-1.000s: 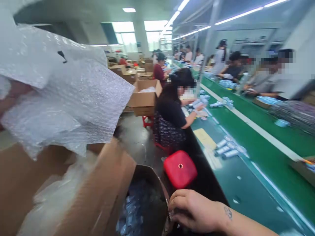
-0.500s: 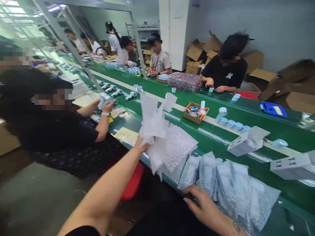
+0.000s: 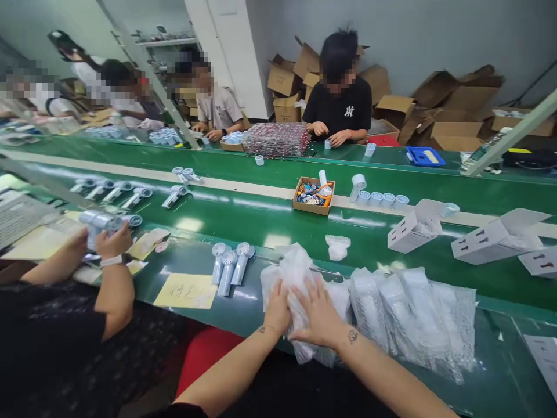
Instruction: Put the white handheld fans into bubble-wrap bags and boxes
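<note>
My left hand point(image 3: 277, 309) and my right hand point(image 3: 321, 314) lie side by side on a heap of bubble-wrap bags point(image 3: 297, 277) at the near edge of the green bench point(image 3: 278, 217). The left hand presses the heap's left side. My right hand lies flat on top with its fingers spread. A row of more bubble-wrap bags point(image 3: 413, 316) overlaps to the right of my hands. Three small light-blue handheld fans point(image 3: 229, 264) rest just left of the heap.
A co-worker's hands point(image 3: 103, 241) hold a fan at the left, near yellow papers point(image 3: 187, 290). On the belt are a small box of parts point(image 3: 313, 194), blue cups point(image 3: 382, 199), white cartons point(image 3: 413, 226) and more fans point(image 3: 130, 197). Other people work along the far side. Cardboard boxes are stacked behind.
My view swung from a carton on the left to the bench. My left hand carried the bubble-wrap bags over and set them down; both hands now rest on the heap.
</note>
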Motion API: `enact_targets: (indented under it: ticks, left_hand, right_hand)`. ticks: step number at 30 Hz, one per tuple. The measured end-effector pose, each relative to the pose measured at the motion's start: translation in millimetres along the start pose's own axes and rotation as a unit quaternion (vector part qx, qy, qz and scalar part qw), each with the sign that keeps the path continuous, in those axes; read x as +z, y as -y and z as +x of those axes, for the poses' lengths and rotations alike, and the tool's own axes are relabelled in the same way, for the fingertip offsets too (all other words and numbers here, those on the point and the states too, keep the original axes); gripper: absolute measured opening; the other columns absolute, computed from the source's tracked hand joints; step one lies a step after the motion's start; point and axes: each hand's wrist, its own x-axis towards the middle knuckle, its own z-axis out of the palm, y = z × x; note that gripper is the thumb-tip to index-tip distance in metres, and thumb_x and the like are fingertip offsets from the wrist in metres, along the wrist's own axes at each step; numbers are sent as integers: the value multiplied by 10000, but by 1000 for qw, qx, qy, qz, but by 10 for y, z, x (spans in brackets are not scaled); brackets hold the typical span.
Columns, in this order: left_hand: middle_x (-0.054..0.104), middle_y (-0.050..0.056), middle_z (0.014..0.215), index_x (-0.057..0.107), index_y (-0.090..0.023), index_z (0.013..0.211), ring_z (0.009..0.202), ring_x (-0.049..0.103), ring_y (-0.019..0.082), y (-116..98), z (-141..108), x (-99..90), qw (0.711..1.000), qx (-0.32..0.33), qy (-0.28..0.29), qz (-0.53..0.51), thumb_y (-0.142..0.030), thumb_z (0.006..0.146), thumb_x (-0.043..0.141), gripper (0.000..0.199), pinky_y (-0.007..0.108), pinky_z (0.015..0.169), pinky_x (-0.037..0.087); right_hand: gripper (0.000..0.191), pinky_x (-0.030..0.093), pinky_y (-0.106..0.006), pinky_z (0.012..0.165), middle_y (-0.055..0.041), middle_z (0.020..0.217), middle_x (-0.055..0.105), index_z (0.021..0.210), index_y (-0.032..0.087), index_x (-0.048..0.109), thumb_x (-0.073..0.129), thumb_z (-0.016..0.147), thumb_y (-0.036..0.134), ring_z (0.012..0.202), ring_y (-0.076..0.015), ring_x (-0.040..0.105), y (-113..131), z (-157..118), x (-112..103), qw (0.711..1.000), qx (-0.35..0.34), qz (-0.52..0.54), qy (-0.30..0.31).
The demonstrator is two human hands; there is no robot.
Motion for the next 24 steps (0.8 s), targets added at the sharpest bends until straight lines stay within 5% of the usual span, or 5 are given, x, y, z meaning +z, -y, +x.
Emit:
enact_targets:
  ticks: [6,11,16,20,24]
  left_hand:
    - [143,123,1598,333,-284,1456,1348,342,457,-190,161,-710,921,125,305,207,-375,671,696,870,579,1043,358]
    - [477,137,1415,490,-246,1350,1274,454,362,-179,429,-976,929,212,215,214,-383,831,568,542,498,1051,361]
    - [601,109,1279,577,-264,1256,1131,581,324,-195,757,-1005,907,187,338,169,-405,743,648,537,415,951,445]
    - [722,40,952,693,-254,1015,779,668,235,-504,1235,-1453,943,143,301,18,-482,736,588,375,285,669,494]
    - [628,-3,594,661,-208,659,481,555,165,-489,1524,-1805,964,59,260,-15,-444,702,560,260,248,487,405]
  right_hand:
    - [972,187,-518,1159,-195,1455,413,1487,160,272,752,682,418,1407,-372,269,-96,163,426,990,136,14,33]
    - [947,257,-524,1123,-224,1520,275,1468,180,325,772,647,332,1418,-419,210,45,109,288,981,192,15,23]
    - [970,356,-531,1041,-218,1435,424,1480,194,310,765,651,410,1358,-417,330,90,-119,-319,976,155,70,134]
    - [518,487,-305,745,-66,981,697,1171,225,636,710,724,476,914,-234,640,-141,-186,-1055,964,160,186,101]
    - [356,409,-219,546,20,669,664,903,205,709,702,722,511,614,-135,599,-207,25,-1431,942,93,246,207]
